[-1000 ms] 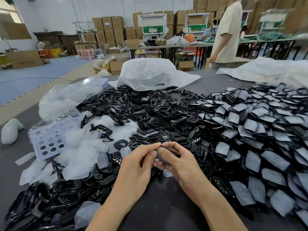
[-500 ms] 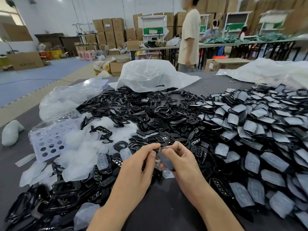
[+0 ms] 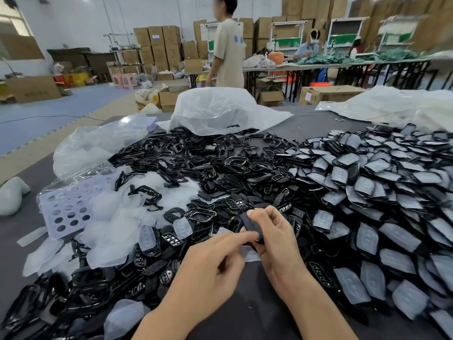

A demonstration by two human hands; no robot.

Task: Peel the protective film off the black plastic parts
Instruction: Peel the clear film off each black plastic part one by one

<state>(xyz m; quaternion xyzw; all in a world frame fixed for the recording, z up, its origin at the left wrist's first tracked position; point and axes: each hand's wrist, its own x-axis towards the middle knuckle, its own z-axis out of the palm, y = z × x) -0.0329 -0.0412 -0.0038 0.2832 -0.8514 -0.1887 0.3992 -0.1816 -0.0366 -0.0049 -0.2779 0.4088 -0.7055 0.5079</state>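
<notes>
While the right hand (image 3: 277, 244) pinches one black part (image 3: 249, 225) in its grip just above the table (image 3: 245, 315), between piles of parts (image 3: 367, 192), the left hand (image 3: 210, 268) touches its lower end with one straight finger

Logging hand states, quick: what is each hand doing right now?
Left hand: forefinger on the black part; grip cannot be told.
Right hand: holding the black part.

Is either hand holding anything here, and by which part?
The right hand grips one black plastic part along its right edge, a fingertip over its top end. The left hand touches its lower end with the forefinger.
</notes>
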